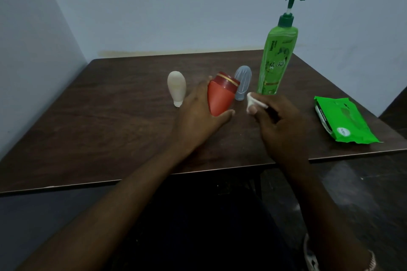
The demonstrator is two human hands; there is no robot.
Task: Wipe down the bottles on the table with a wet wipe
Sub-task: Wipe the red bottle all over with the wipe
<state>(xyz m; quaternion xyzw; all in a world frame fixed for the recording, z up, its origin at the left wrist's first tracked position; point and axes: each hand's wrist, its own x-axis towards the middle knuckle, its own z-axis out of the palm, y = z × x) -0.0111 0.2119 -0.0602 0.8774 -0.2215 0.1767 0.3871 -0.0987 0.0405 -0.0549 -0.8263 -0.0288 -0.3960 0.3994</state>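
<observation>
1. Both forearms reached in from the near edge over the dark wooden table (99, 121).
2. The left hand (198, 114) gripped the red bottle (220, 99), with the thumb under its narrow end and the fingers round the far side. The bottle leaned towards the right hand, its gold-banded wide end uppermost.
3. The right hand (279, 125) pinched a wadded white wet wipe (253, 101) between thumb and fingers, just beside the red bottle but apart from it.
4. A cream bottle (176, 88) stood beyond the left hand, on its outer side. A translucent grey bottle (242, 86) stood between the hands, just behind the red one. A tall green pump bottle (277, 59) rose beyond the right hand, and a green wet-wipe pack (343, 121) lay well to its right.
5. The step looked to be bringing the wipe onto the red bottle. Doing it well would mean holding the bottle firmly and turning it so the wipe reached all round. That includes the band's groove and the patches under the fingers.
6. Whether the red bottle's narrow end touched the table could not be told. Its far side was covered by fingers, and the pump bottle's base was hidden behind the right hand. Most label print was too blurred to read.
</observation>
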